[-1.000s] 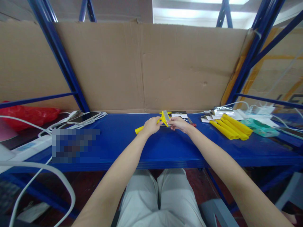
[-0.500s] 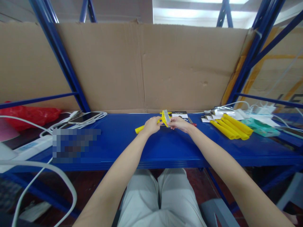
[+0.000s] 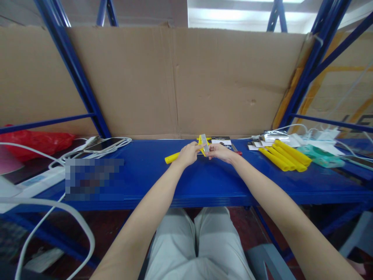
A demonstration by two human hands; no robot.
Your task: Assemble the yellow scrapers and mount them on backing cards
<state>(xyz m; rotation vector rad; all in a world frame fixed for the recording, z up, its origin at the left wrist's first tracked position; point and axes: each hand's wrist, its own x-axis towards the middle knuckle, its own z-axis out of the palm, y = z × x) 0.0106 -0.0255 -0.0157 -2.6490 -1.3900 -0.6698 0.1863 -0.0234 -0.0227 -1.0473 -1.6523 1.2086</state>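
Above the middle of the blue shelf top, both hands are on a yellow scraper-like tool with a thick round handle [image 3: 171,158] pointing left and a triangular head. A flat grey translucent plate [image 3: 205,144] lies across that head. My left hand [image 3: 189,153] is closed around the tool near where handle meets head, one finger stretched onto the plate. Fingertips of my right hand [image 3: 220,151] pinch the plate's lower right edge. Behind the right hand are a black-and-white card pack [image 3: 220,140] and a tool with a red handle [image 3: 239,153]. Another yellow piece shows partly behind the head.
Several yellow tubes [image 3: 284,156] lie on the right beside a green plastic bag [image 3: 322,156] and white packets. On the left are a phone [image 3: 104,144], white cables, a red bag [image 3: 37,143] and a blurred-out patch. A cardboard wall [image 3: 175,81] closes off the back.
My left hand has shifted slightly, and a finger now reaches onto the grey plate. The handle has moved a little left. My right hand stays at the plate's edge.
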